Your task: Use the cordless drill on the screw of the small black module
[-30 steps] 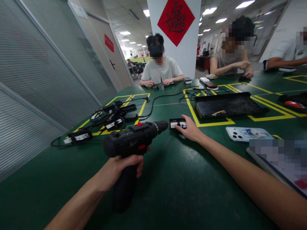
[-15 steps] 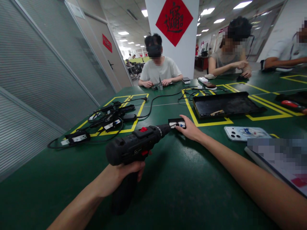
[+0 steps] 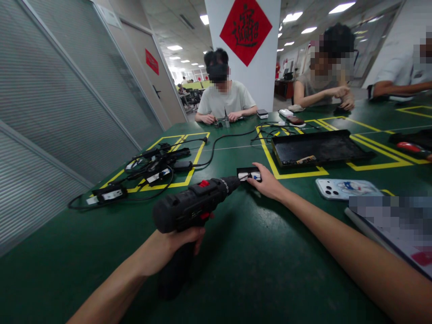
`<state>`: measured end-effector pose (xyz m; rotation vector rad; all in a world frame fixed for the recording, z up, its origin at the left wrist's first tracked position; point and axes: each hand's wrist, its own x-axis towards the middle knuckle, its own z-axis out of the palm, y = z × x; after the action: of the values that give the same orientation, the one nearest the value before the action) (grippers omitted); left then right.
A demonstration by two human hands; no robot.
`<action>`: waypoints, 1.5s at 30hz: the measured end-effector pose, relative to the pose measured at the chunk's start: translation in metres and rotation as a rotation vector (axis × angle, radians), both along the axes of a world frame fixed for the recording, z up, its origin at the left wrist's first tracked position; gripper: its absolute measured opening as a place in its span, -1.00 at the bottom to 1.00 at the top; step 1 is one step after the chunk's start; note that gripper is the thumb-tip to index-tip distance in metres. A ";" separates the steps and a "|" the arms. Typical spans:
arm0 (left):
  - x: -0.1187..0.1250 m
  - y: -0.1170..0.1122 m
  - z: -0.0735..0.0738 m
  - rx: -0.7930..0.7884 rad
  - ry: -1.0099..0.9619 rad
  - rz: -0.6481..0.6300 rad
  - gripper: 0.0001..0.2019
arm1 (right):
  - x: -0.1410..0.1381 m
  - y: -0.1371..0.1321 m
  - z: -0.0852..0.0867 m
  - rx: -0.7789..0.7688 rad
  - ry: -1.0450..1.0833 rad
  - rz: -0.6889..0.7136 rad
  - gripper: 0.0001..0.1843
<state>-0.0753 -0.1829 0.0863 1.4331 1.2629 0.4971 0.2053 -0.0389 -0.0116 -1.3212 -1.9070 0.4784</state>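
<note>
Now the left hand (image 3: 175, 240) is clenched round the handle of a black cordless drill (image 3: 192, 207), its nose meeting the left end of a small black adapter (image 3: 248, 173). The right hand (image 3: 268, 184) grips the adapter's right end against the green table (image 3: 256, 270)

Black electric screwdriver (image 3: 192, 209) with a red switch; small black adapter (image 3: 249, 173) bearing a white label. Dark green table (image 3: 256, 270) marked with yellow tape lines (image 3: 270, 157). Black tray (image 3: 320, 148); white phone (image 3: 344, 188); red diamond sign (image 3: 245, 26) with black characters.
</note>
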 end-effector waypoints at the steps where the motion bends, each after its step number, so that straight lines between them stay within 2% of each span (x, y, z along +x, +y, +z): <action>1: 0.000 0.001 0.001 -0.008 0.013 -0.012 -0.60 | 0.000 0.000 0.000 0.002 -0.003 -0.002 -0.30; 4: 0.002 0.001 0.004 -0.012 0.034 -0.022 -0.59 | 0.000 0.000 0.001 0.006 -0.012 -0.003 -0.31; 10: 0.005 -0.001 0.002 0.025 0.013 0.039 -0.72 | 0.000 0.000 0.000 0.009 -0.006 0.005 -0.34; 13: 0.005 -0.001 0.003 0.009 0.043 0.000 -0.77 | 0.000 0.001 0.000 0.014 -0.004 0.008 -0.35; 17: 0.007 -0.002 0.006 0.025 0.110 -0.032 -0.70 | -0.001 0.001 -0.001 0.032 -0.011 0.006 -0.36; 23: 0.013 -0.001 0.013 0.065 0.168 -0.079 -0.73 | 0.001 0.000 0.003 0.042 -0.014 0.022 -0.40; 33: 0.014 0.002 0.013 -0.004 0.093 -0.027 -0.73 | 0.004 0.004 0.003 0.036 -0.024 0.036 -0.46; 38: 0.016 0.001 0.013 0.035 0.124 -0.039 -0.73 | 0.003 0.004 0.003 0.032 -0.049 0.046 -0.43; 45: 0.020 -0.002 0.013 0.075 0.123 -0.020 -0.62 | 0.005 0.003 0.004 0.019 -0.070 0.077 -0.41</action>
<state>-0.0549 -0.1851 0.0992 1.5580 1.3381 0.4528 0.2099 -0.0360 -0.0075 -1.2709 -2.0206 0.4563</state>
